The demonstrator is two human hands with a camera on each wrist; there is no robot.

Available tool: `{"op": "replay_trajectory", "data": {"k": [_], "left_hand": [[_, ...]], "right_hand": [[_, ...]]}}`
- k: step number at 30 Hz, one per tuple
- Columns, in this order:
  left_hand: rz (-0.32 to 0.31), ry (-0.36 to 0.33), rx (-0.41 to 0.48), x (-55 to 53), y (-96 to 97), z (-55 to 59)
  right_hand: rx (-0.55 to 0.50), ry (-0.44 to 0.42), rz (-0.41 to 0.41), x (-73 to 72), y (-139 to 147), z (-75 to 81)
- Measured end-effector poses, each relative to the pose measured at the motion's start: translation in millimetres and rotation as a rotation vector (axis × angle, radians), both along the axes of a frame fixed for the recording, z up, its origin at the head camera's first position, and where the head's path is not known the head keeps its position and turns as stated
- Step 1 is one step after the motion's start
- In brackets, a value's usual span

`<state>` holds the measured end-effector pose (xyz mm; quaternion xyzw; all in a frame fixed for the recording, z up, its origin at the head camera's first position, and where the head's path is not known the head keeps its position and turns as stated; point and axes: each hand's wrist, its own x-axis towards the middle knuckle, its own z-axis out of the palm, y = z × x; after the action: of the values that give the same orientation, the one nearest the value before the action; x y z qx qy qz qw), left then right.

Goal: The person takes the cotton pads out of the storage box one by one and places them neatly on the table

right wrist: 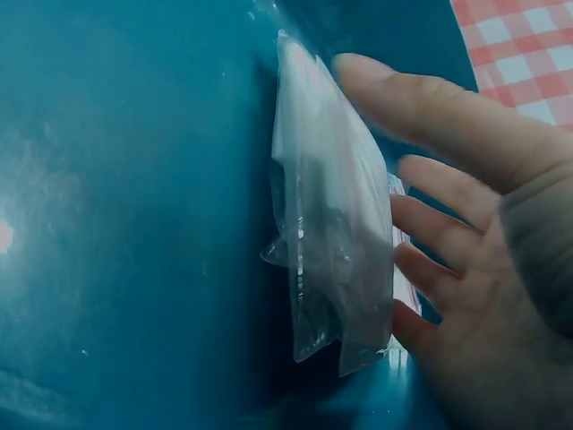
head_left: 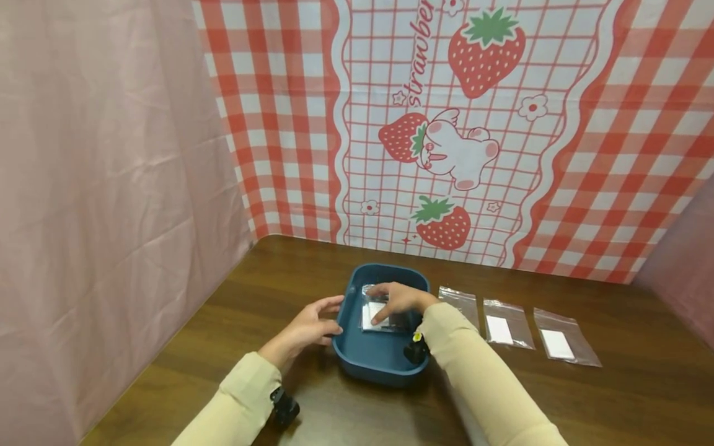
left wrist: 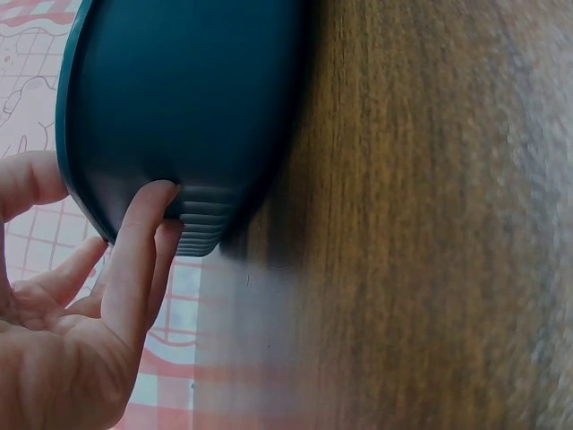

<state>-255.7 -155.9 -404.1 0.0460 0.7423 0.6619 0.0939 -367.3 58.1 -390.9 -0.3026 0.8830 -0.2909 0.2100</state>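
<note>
A blue plastic bin (head_left: 376,362) stands on the table. My left hand (head_left: 307,325) is at its left side, with fingertips against the outer wall near a ribbed recess (left wrist: 204,219) and the thumb by the rim. Inside the bin lies a small stack of clear zip bags (right wrist: 331,224) with white cards in them. Over that stack is my right hand (head_left: 398,298), its thumb spread from the other fingers. The fingers reach along the far side of the bags in the right wrist view, and the thumb tip is just off their upper edge.
Right of the bin, three clear zip bags lie in a row: a near one (head_left: 460,303) partly behind the right sleeve, a middle one (head_left: 499,329) and a far one (head_left: 558,344), the latter two showing white cards. A strawberry-print cloth (head_left: 435,155) hangs behind the table (head_left: 268,279).
</note>
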Motion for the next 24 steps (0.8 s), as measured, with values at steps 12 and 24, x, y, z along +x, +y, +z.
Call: {"op": "replay_trajectory", "data": {"k": [12, 24], "left_hand": [[0.000, 0.000, 0.011, -0.1, 1.5, -1.4], [-0.002, 0.007, 0.024, -0.3, 2.0, -4.5]], "right_hand": [[0.161, 0.051, 0.102, 0.4, -1.2, 1.2], [0.086, 0.123, 0.139, -1.1, 2.5, 3.5]]}}
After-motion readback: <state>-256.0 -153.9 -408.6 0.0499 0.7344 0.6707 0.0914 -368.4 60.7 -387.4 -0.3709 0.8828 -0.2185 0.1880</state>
